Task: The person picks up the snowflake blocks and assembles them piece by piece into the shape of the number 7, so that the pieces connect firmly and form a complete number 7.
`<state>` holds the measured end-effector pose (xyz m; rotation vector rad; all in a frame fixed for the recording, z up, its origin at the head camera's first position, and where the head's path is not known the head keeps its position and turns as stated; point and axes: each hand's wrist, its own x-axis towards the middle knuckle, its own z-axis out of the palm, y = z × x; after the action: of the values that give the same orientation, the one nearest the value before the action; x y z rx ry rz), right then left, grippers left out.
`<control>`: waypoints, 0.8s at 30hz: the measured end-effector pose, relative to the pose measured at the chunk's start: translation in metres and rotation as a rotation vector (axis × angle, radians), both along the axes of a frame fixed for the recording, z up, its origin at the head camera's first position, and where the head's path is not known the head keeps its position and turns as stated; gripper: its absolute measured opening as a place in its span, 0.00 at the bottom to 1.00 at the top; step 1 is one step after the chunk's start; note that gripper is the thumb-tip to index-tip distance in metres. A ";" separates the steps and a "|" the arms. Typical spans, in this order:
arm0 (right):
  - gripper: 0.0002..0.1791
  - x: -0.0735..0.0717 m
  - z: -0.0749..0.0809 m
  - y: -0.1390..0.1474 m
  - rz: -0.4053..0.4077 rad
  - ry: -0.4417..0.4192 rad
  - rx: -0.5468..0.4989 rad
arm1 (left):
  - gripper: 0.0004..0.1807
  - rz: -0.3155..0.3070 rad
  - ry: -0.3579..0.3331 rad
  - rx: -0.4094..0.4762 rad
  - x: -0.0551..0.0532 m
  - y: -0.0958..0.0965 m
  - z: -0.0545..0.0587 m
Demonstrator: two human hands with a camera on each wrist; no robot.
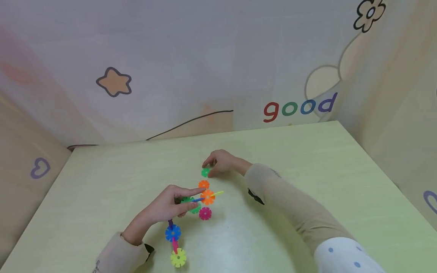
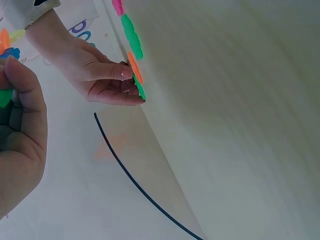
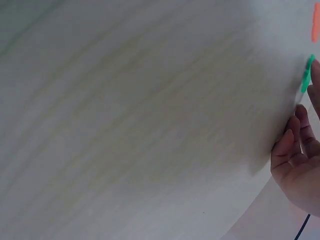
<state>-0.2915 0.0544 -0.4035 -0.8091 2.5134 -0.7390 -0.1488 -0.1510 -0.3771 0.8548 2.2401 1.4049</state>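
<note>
My left hand (image 1: 167,204) grips joined notched plastic discs between thumb and fingers. An orange disc (image 1: 208,197) with a yellow disc (image 1: 218,193) seen edge-on sticks out past the fingertips, alongside a blue disc (image 1: 198,200). Green discs (image 1: 195,208) show around the thumb, partly hidden by it. Farther back, my right hand (image 1: 222,161) pinches a small green disc (image 1: 205,172) at the table surface. In the left wrist view that green disc (image 2: 140,89) stands between thumb and fingers, overlapping a small orange disc (image 2: 135,67).
On the pale table (image 1: 290,170), a small orange disc (image 1: 203,184) and a pink disc (image 1: 205,213) lie near the held pieces. Toward the front, a blue disc (image 1: 173,233), a pink one (image 1: 175,245) and a yellow one (image 1: 178,258) form a chain. Behind hangs a printed cloth (image 1: 191,76).
</note>
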 end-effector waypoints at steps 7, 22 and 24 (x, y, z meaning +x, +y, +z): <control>0.12 0.001 -0.001 -0.001 -0.007 0.040 0.004 | 0.22 0.009 -0.011 0.003 0.001 -0.001 0.001; 0.08 0.014 0.009 0.022 -0.068 -0.078 -0.232 | 0.22 0.024 -0.023 0.000 -0.001 0.000 0.000; 0.09 0.017 0.012 0.026 -0.073 -0.103 -0.257 | 0.23 0.026 -0.026 -0.002 -0.001 0.001 0.001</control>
<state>-0.2743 0.0799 -0.3918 -0.7436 2.3968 -1.1171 -0.1495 -0.1500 -0.3762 0.8054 2.2402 1.4168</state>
